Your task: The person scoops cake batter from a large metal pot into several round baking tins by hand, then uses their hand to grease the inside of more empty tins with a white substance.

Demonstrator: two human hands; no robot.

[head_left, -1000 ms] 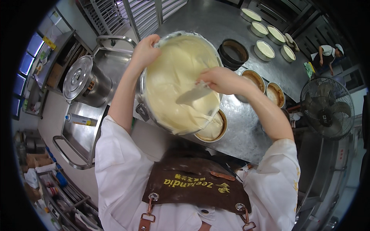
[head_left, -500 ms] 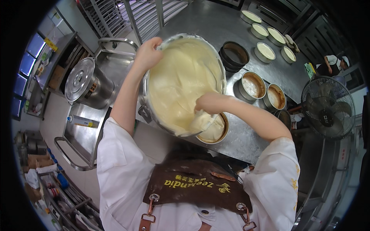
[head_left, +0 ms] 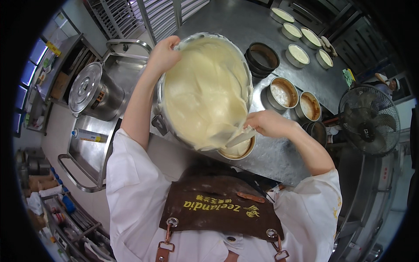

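A large metal mixing bowl [head_left: 162, 94] of smooth pale-yellow batter [head_left: 205, 87] is tilted toward me over the steel table. My left hand [head_left: 166, 56] is closed on its far left rim. In my right hand [head_left: 268, 123], at the bowl's near right edge, is a flat, batter-coated scraper [head_left: 239, 138]. Directly below the scraper, a round cake tin [head_left: 250, 150] stands partly under the bowl's lip with batter in it. The bowl hides the tin's left side.
Cake tins with pale lining [head_left: 283, 92] stand right of the bowl, beside stacked dark tins [head_left: 263, 59]. Several filled tins [head_left: 298, 56] sit farther back. A black fan [head_left: 369, 122] is at right. On the left, a steel cart [head_left: 87, 150] carries a lidded pot [head_left: 97, 91]. Another person [head_left: 388, 83] is far right.
My right hand has moved right, away from the bowl's middle, and the scraper now shows over the tin. My left hand still grips the rim.
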